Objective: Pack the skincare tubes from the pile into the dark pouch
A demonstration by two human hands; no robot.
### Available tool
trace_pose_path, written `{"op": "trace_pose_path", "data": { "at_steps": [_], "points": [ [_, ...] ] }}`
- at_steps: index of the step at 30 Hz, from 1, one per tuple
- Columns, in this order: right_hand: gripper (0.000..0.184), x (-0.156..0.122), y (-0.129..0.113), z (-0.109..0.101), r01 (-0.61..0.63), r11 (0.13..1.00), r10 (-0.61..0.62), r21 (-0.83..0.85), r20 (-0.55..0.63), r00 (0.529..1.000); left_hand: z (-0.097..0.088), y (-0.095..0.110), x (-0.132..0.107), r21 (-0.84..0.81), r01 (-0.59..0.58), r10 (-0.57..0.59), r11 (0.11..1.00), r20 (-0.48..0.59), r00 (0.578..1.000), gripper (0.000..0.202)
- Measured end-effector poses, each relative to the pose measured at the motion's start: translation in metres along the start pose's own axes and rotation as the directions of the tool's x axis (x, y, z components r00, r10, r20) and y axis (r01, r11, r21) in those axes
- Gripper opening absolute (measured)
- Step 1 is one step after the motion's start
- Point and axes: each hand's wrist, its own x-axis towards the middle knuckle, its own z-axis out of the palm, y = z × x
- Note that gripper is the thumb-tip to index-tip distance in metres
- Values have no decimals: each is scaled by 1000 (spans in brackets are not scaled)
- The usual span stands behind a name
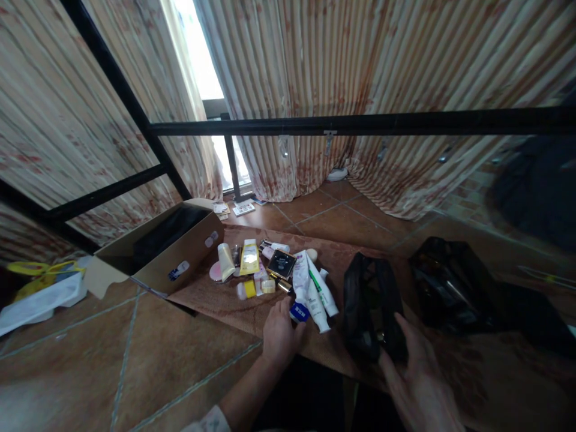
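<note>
My left hand point(279, 336) is closed round a small blue packet point(299, 312) with white lettering, held between thumb and fingers beside the pile. On my right, a black mesh bag point(353, 300) stands with its top gaping. My right hand point(418, 366) grips the near right side of that bag, thumb in front; a small shiny thing shows inside. Between the hands lie white tubes point(317, 306), one with a green stripe. Left of them are a black square compact point(281, 264), a yellow tube point(249, 257), a cream tube point(225, 262) and a small yellow-banded jar point(246, 290).
A brown cloth point(207, 306) lies under the cosmetics. At its left end stands an open cardboard box point(193, 252) with something black inside. Another dark bag point(436, 276) sits at the right. A black metal bar point(360, 125) crosses before the curtains point(315, 66).
</note>
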Motion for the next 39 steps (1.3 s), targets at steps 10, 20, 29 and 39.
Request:
{"op": "trace_pose_path", "data": {
  "at_steps": [10, 20, 29, 39],
  "points": [
    [53, -2, -8, -8, 3, 1000, -3, 26, 4, 1000, -12, -2, 7, 104, 113, -120, 988, 64, 991, 15],
    [53, -6, -2, -5, 34, 999, -34, -19, -37, 999, -8, 7, 5, 224, 76, -98, 972, 87, 991, 31],
    [49, -6, 4, -6, 103, 993, -106, -57, -55, 993, -7, 9, 2, 259, 45, -73, 965, 97, 993, 32],
    [43, -5, 26, -2, 267, 963, -269, -40, -31, 963, -40, -19, -1, 114, 211, -207, 971, -42, 977, 28]
  ]
}}
